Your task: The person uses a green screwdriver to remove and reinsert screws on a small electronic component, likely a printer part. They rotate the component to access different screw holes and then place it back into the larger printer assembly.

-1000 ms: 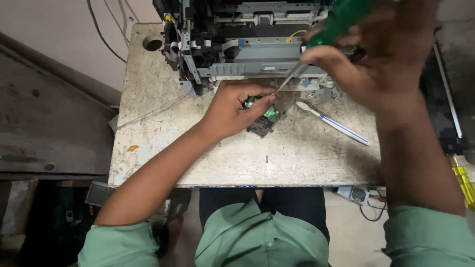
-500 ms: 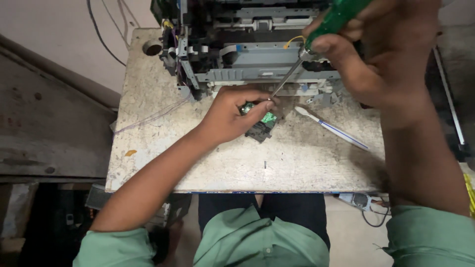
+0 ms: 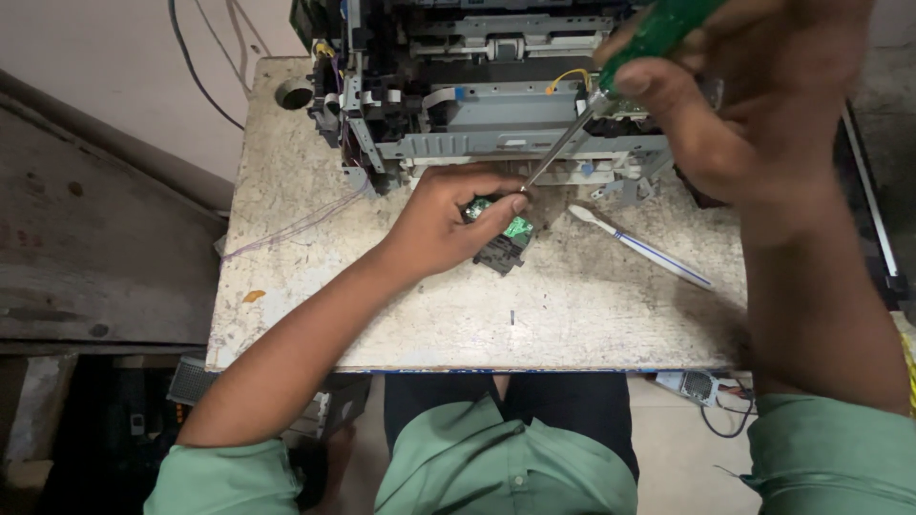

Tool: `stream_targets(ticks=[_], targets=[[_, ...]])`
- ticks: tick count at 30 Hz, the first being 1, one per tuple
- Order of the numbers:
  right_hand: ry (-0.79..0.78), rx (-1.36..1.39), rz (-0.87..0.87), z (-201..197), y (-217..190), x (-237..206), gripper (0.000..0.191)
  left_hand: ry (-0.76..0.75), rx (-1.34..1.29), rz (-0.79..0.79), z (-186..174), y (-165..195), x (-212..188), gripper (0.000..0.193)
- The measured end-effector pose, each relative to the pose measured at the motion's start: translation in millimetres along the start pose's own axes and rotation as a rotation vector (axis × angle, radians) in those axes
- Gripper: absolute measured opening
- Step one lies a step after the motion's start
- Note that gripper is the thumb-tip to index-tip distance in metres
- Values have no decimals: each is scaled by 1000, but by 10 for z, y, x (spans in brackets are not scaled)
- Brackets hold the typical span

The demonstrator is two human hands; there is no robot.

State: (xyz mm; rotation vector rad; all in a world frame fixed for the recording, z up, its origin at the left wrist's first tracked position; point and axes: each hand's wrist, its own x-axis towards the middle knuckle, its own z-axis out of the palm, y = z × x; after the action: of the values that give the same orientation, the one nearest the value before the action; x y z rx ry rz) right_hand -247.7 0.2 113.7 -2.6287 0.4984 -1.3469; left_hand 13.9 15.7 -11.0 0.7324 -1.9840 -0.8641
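Our left hand (image 3: pixel 434 229) pins the small module (image 3: pixel 504 240) to the table (image 3: pixel 401 315), fingers clamped on it, at six o'clock from the stripped printer (image 3: pixel 487 95). Our right hand (image 3: pixel 735 105) grips the screwdriver (image 3: pixel 611 91), tip at the module. The module is already out; its screws appear unfinished. A spare tool (image 3: pixel 644 246) lies at three o'clock.

Count on the tabletop (image 3: pixel 592 324): one stripped printer chassis (image 3: pixel 496 95) at the far edge; one small black part with a green circuit board (image 3: pixel 504 238); one green-handled screwdriver (image 3: pixel 611 86); one white-and-blue pen-like tool (image 3: pixel 641 246); one small loose screw (image 3: pixel 512 317) near the near edge; two hands in view
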Motion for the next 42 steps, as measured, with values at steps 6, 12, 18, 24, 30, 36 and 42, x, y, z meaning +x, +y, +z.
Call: stream_targets(ticks=[6,12,18,24,30,36,42], targets=[[-70,11,45,-121,-75,-62,54,-14,-5,48,-7,14,7,20],[-116,35,47,-9,-191,-71,68,-28,-13,26,-28,40,13,17],[-127,49,52,35,-188,-33,82,-6,28,60,-28,61,22,16],[-146,44,42,16,-174,-80,79,-13,37,61,-21,42,21,16],[-164,63,7,15,-105,-85,80,-14,44,52,-15,39,19,16],[-186,47,-6,7,-106,-67,83,-23,23,56,-19,47,23,15],[-195,7,8,-7,-124,-29,86,-47,-14,49,-35,72,5,16]])
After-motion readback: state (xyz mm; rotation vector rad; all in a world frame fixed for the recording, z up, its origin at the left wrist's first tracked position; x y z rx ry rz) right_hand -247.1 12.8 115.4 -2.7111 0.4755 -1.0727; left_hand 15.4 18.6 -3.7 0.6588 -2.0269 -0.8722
